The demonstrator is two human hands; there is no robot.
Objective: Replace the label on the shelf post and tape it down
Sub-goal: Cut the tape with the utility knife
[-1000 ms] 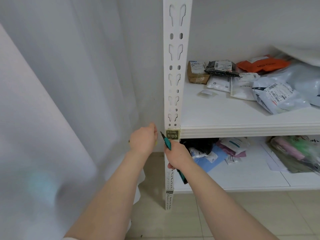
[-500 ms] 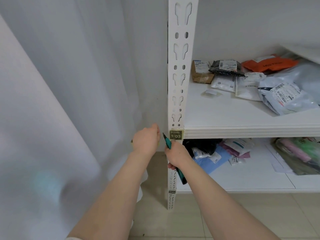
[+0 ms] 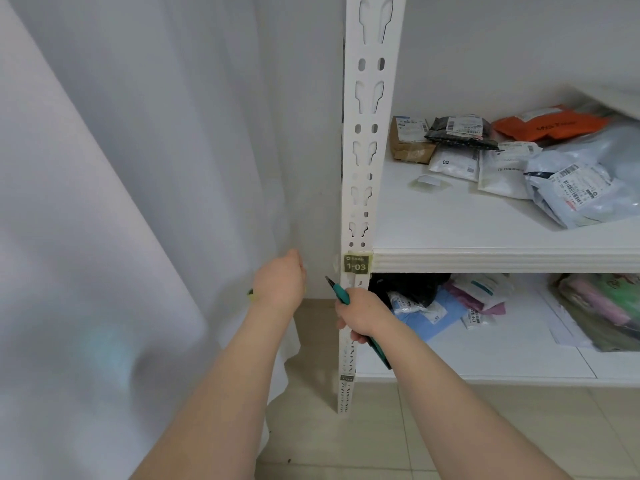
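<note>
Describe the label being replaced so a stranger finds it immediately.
Find the white slotted post. Where the upper shelf meets it, above the right hand gripping a teal knife, sits the label. Unlike the tiny lower label, it is olive and reads 1-03.

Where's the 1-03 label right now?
Head view: the label is on the white shelf post, level with the upper shelf's edge, just above the right hand gripping a teal cutter.

White shelf post (image 3: 367, 168) standing on tiled floor (image 3: 398, 438), upper shelf board (image 3: 467, 223) bearing a brown packet (image 3: 408, 140), black packet (image 3: 460, 131), orange mailer (image 3: 550, 126), white pouches (image 3: 453, 164), grey bag (image 3: 581, 188), lower shelf board (image 3: 502, 355) carrying a black bag (image 3: 405, 289), blue mailer (image 3: 429, 315), pink and green packets (image 3: 595, 306)
</note>
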